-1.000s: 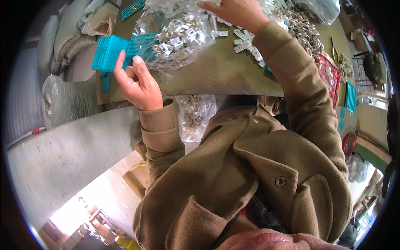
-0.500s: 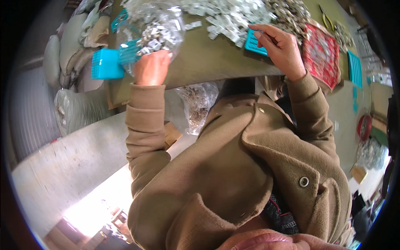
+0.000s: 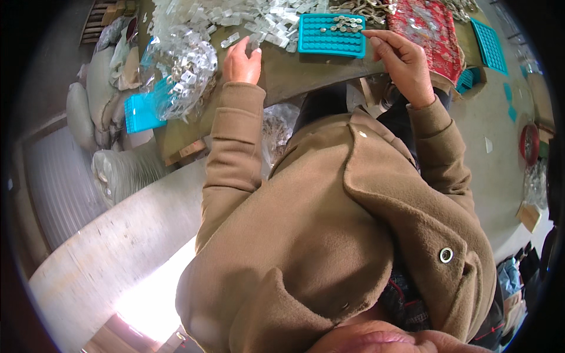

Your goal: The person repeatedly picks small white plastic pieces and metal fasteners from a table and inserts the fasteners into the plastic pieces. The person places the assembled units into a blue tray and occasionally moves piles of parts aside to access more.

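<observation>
My left hand (image 3: pixel 242 63) is at the front edge of a pile of small clear plastic pieces (image 3: pixel 265 26). Its thumb and fingers are closed round one translucent piece (image 3: pixel 253 43). To its right lies a turquoise tray (image 3: pixel 332 49) with rows of small hollows, and several small round metallic pieces (image 3: pixel 347 23) sit in its far right part. My right hand (image 3: pixel 406 65) hovers at the tray's right edge, thumb and forefinger brought together; whatever is between them is too small to make out.
At the table's left stands a clear bag (image 3: pixel 191 76) of small pieces, beside stacked turquoise trays (image 3: pixel 141 112). A red patterned cloth (image 3: pixel 426 41) lies right of my right hand, with another turquoise tray (image 3: pixel 489 46) beyond. Filled sacks (image 3: pixel 103 76) stand on the left.
My left hand has left the clear bag and moved right to the clear plastic pieces. My right hand stays near the tray, its thumb and forefinger at the tray's right edge. The view has shifted.
</observation>
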`<action>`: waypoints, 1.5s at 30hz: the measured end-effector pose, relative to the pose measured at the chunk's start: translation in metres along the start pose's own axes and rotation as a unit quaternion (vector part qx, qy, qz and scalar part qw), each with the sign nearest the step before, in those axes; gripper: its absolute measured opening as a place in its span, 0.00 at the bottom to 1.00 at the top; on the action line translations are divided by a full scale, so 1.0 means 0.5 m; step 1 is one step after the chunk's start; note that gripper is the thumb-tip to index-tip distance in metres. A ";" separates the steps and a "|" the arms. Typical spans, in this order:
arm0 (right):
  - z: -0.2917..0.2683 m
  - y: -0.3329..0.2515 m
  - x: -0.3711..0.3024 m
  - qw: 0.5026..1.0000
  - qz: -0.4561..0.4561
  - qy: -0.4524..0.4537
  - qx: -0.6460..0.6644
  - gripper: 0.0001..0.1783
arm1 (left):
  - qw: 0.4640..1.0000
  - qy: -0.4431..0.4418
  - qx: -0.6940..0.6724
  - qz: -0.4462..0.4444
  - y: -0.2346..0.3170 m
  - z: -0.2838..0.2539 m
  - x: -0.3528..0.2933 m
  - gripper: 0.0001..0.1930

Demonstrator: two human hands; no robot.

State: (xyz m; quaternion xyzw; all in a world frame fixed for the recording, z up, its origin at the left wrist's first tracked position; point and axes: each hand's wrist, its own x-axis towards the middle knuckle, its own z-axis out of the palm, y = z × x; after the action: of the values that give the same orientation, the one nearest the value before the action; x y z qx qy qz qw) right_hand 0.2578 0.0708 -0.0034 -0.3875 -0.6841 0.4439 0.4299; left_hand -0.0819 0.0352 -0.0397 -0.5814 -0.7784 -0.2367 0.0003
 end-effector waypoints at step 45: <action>-0.030 0.026 0.026 0.992 0.107 0.016 0.065 0.11 | 0.986 -0.078 0.127 -0.080 0.069 0.027 0.414 0.35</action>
State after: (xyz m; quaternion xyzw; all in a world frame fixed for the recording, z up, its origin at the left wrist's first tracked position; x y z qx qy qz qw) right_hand 0.2695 0.0908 -0.0088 -0.4369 -0.6013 0.5244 0.4155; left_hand -0.1138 0.2347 0.0180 -0.5292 -0.8438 -0.0891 -0.0059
